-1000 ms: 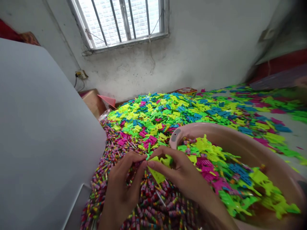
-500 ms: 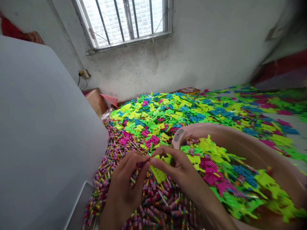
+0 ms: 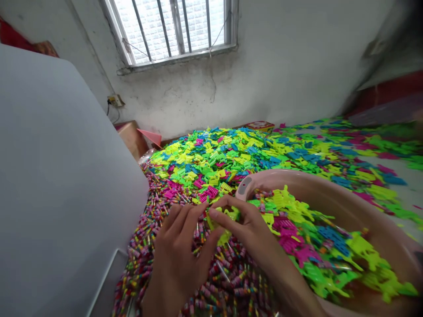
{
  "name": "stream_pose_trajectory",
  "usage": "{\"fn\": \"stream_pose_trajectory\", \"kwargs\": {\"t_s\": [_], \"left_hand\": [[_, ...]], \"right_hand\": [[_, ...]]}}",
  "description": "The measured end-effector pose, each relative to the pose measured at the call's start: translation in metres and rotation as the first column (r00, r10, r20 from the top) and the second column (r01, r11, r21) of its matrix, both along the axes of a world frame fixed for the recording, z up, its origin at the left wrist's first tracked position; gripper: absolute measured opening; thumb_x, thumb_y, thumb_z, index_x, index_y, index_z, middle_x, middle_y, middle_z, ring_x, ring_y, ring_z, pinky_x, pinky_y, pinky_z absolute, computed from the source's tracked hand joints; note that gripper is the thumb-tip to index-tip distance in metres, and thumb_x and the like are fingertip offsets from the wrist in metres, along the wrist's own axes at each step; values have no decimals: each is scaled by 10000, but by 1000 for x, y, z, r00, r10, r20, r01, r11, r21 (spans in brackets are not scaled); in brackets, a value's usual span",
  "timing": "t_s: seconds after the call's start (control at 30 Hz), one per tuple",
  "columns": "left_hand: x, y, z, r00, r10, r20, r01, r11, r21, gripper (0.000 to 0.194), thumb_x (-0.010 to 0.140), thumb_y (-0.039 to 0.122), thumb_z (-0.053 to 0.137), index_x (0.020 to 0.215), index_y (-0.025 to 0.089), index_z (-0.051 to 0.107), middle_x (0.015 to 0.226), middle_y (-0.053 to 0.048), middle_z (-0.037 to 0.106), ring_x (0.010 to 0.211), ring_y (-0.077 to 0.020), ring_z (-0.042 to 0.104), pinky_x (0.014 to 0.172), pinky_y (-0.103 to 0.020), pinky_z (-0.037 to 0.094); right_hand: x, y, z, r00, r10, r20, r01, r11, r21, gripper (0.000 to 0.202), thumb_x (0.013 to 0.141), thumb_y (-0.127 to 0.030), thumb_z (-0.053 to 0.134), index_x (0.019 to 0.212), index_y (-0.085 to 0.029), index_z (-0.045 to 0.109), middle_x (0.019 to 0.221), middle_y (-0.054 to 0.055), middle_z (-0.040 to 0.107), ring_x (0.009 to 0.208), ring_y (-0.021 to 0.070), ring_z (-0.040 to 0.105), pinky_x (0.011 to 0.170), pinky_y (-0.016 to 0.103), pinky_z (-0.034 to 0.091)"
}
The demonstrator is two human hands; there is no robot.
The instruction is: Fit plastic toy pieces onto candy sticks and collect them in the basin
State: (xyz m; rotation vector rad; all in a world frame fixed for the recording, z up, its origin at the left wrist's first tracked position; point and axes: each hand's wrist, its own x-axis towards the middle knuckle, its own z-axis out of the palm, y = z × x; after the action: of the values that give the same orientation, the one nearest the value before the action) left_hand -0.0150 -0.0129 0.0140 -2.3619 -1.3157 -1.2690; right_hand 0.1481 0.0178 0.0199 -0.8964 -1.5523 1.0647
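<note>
In front of me, my right hand [image 3: 246, 222] pinches a small yellow-green plastic piece [image 3: 224, 237] between thumb and fingers. Part of the piece is covered by those fingers. Close on its left is my left hand [image 3: 181, 248], its fingers stretched out and its thumb apart from them. The left thumb tip reaches the edge of the yellow-green piece; whether it presses on it I cannot tell. Below both hands lies a heap of small, multicoloured crayon-like sticks [image 3: 231, 281], mostly pink and purple with bright bands.
To the right stands a pink basin [image 3: 294, 176] holding flat plastic pieces and some sticks. Behind it spreads a large pile of neon plastic pieces [image 3: 211, 154]. A pale panel [image 3: 66, 167] rises on the left. A barred window [image 3: 175, 26] is in the wall.
The left fingers, pinched together at the piece half a second ago, have spread apart. The yellow-green piece has turned and sits higher in my right hand.
</note>
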Motion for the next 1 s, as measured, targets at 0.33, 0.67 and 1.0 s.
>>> {"fn": "stream_pose_trajectory", "kwargs": {"t_s": [0.33,0.67,1.0], "left_hand": [[14,9,-18,994,85,-76,-84,996,21,525,836,463,736,1180,141,503,1026,-101,601,1024,-288,531,960,-457,440],[10,8,-14,998,17,-64,-17,1000,-4,434,832,416,735,1112,184,498,962,-71,599,937,-261,547,931,-446,440],[11,10,-20,999,8,-50,-7,1000,29,364,852,409,720,1053,199,502,932,-65,595,927,-262,551,895,-416,437]], "right_hand": [[4,4,0,998,-49,37,51,998,-41,167,864,-378,688,823,-216,683,823,-22,680,806,160,629,730,241,448],[4,-2,2,992,-35,118,35,999,2,183,883,-389,679,834,-213,690,812,-12,689,743,162,608,716,269,450],[4,1,4,996,-61,72,64,998,-31,168,876,-377,655,826,-218,673,814,4,688,787,184,635,711,266,491]]}}
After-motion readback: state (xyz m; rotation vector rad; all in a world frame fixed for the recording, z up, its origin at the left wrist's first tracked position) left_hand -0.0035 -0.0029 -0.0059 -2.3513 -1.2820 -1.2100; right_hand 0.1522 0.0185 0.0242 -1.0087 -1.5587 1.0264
